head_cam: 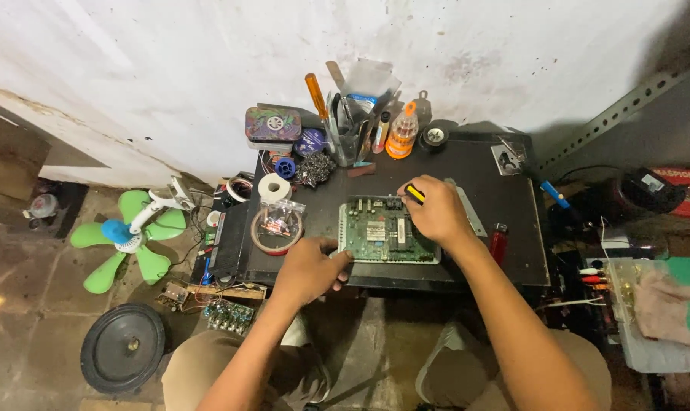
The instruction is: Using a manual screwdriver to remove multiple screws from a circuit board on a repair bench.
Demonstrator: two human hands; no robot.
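A green circuit board (383, 232) in a pale metal frame lies near the front edge of a small black table (505, 198). My left hand (308, 268) grips the board's front left corner. Over the board's right side, my right hand (435, 209) is closed around a screwdriver with a black and yellow handle (415, 193); its tip points down onto the board and is hidden by my fingers.
At the table's back stand a tool holder (350, 125) with an orange screwdriver, an orange bottle (402, 133), a tin (272, 124) and tape rolls. A red lighter (498, 242) lies right of the board. A green fan (128, 232) and a speaker (123, 348) sit on the floor at left.
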